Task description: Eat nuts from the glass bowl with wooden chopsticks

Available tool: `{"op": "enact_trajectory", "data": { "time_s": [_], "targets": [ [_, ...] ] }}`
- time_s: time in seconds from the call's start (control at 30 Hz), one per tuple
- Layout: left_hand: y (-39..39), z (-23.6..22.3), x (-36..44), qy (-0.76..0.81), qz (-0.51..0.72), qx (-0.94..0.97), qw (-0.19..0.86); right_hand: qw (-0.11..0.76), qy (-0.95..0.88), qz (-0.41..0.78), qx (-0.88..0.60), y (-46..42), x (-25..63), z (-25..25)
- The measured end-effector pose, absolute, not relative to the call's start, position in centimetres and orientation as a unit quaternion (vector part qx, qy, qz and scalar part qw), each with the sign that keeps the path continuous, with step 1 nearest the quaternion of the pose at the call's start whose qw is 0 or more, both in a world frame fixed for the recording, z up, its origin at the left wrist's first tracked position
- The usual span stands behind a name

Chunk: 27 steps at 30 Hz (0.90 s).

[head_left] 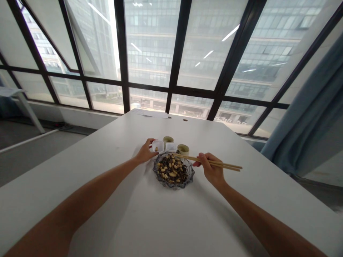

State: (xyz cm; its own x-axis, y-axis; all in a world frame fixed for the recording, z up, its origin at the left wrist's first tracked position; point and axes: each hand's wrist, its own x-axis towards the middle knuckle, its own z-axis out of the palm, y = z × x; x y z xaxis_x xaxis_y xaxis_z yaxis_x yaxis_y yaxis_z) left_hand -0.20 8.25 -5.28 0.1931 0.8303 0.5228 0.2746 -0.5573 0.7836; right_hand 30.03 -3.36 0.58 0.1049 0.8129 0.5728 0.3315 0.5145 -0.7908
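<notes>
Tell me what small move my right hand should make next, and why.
Probably lower the chopsticks in your right hand to a peanut in the glass bowl: their tips appear near its far rim, no piece discernible between them, and your left hand holds a white container with little inside.

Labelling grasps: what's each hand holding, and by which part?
Left hand: small white container, by its left side. Right hand: pair of chopsticks, around mid-length.
</notes>
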Motion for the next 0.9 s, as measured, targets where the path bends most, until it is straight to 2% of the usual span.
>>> {"op": "enact_trajectory", "data": {
  "time_s": [0.33, 0.9],
  "targets": [
    [7.1, -5.9, -1.0, 0.430, 0.492, 0.678, 0.335, 0.652, -0.491, 0.321, -0.480, -4.7, 30.1, -3.2],
    [8.2, -6.3, 0.2, 0.392, 0.514, 0.677, 0.353, 0.689, -0.456, 0.310, -0.470, -4.9, 30.0, -3.6]
  ]
}}
